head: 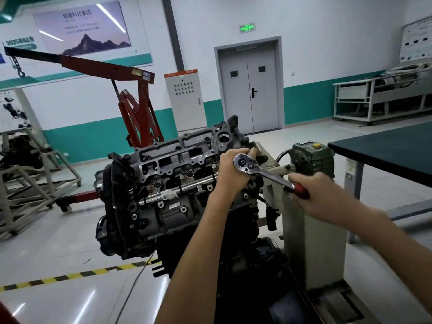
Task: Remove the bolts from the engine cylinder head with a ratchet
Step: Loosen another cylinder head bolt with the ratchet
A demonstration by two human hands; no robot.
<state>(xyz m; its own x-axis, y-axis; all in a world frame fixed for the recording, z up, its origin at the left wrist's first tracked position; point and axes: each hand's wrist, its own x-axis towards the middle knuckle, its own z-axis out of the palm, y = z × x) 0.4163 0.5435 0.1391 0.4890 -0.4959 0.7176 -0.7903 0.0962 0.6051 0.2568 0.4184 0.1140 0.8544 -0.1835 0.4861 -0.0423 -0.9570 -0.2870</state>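
Ratchet at the stand-side end of the cylinder head, both grips closed on it

Ratchet [268,175] is stiff chromed steel, probably fairly heavy; the bare shank looks slick, so right grip [313,197] wraps the red handle end, where leverage is best. Left grip [231,171] curls about the drive head and steadies it; socket and bolt are hidden beneath the hand. Cylinder head [177,155] is rigid cast metal on top of the engine, carried by the beige stand [313,232], so it should not shift under torque. Judgement: bolt likely tight at first; the socket may slip off if the drive head tilts
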